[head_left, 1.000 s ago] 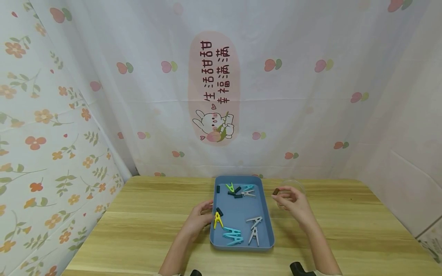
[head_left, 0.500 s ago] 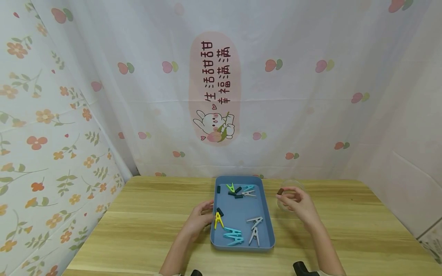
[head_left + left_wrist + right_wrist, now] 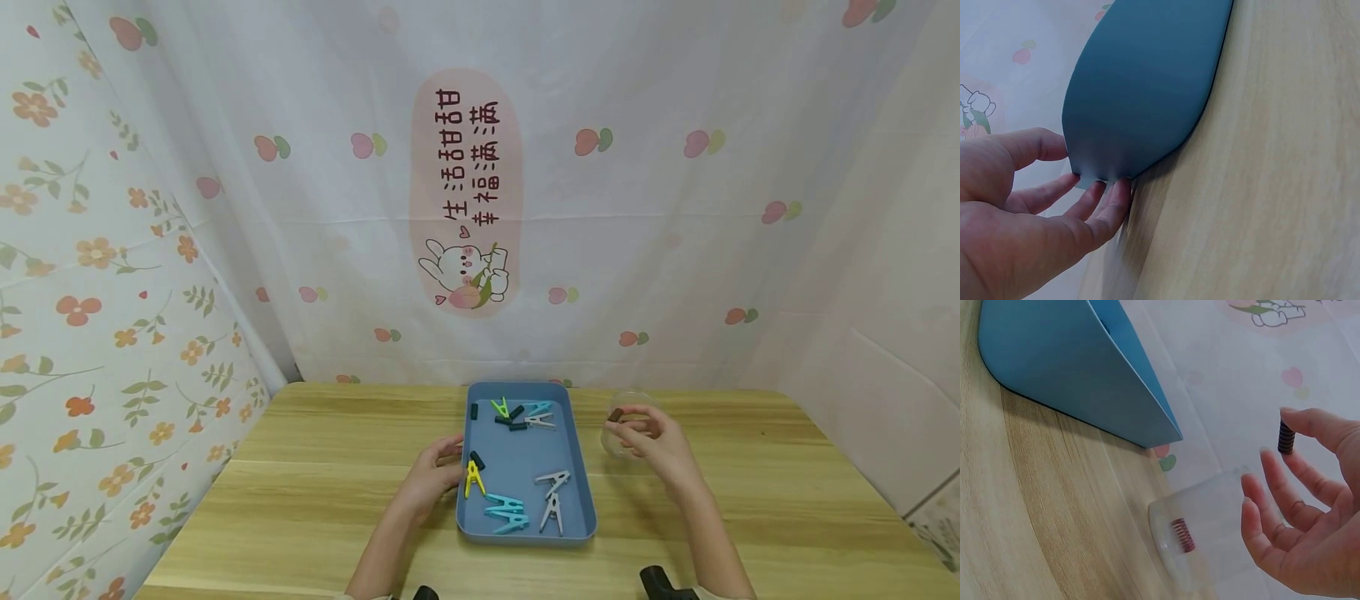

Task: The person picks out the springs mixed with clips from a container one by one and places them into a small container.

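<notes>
Head view: with right hand (image 3: 656,446), pinching one spring (image 3: 1286,437) between thumb and index, out past right side of tray (image 3: 517,454), in line with cup (image 3: 617,446); exact height over cup hard to tell. Gripped by its ends, other fingers loose, likely to suit so small a piece. Red spring (image 3: 1183,535) visible through cup wall, apparently inside. With left hand (image 3: 431,479), touching tray's outer side, fingers loosely bent, probably to steady it. In tray: clips (image 3: 474,479) and dark pieces (image 3: 474,412), scattered. Cup placed near tray, presumably for short reach.
</notes>
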`<state>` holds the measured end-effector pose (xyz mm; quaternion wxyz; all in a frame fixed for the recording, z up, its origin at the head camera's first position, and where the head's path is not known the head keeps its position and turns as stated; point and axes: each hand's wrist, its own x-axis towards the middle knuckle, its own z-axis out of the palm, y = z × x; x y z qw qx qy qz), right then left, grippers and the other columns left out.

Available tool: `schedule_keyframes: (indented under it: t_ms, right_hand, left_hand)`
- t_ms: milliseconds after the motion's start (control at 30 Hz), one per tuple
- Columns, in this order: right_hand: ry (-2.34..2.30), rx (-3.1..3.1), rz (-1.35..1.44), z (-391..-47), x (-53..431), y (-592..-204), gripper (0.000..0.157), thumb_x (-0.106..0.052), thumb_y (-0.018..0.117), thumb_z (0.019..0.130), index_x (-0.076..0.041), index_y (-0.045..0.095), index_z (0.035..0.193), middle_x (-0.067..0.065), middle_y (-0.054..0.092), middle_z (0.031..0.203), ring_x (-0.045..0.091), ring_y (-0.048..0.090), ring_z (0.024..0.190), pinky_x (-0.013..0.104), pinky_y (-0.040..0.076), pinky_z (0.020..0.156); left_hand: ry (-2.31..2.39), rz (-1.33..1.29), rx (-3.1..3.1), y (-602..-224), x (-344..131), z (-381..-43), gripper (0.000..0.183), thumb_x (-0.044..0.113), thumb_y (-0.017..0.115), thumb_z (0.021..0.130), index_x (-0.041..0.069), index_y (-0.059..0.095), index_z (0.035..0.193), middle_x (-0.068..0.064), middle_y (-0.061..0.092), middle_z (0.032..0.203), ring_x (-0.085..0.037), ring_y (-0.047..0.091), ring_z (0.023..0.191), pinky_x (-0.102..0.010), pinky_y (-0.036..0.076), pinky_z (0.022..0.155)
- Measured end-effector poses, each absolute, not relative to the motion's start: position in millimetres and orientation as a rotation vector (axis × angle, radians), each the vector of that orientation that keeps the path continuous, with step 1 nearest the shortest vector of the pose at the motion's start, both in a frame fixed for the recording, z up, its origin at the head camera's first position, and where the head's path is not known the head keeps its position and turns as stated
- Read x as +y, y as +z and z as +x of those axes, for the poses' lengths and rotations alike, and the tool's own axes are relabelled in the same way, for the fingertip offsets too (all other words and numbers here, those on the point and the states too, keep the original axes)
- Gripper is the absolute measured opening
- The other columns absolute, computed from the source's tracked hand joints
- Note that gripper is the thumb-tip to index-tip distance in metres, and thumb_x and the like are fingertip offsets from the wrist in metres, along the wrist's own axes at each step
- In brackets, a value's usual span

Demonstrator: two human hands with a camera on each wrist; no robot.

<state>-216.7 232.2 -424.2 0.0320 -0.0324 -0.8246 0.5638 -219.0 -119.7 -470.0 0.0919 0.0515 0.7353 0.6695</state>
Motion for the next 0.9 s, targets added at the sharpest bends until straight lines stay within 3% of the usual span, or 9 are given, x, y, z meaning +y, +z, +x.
schedule_keyframes:
  t_ms: [900]
  right_hand:
    - [1.712, -2.530, -0.122, -211.4, 245.1, -419.9, 0.054, -0.025, 0.072, 0.102, 0.002, 0.052, 0.143, 0.006, 0.073, 0.112, 0.014, 0.070, 0.089, 0.031, 0.057, 0.085]
  left_hand:
    - [1.996, 0.177, 2.179, -469.8, -121.0, -217.5, 0.067, -0.006, 0.062, 0.087, -0.013, 0.043, 0.152, -0.037, 0.046, 0.147, -0.036, 0.060, 0.120, -0.040, 0.056, 0.096]
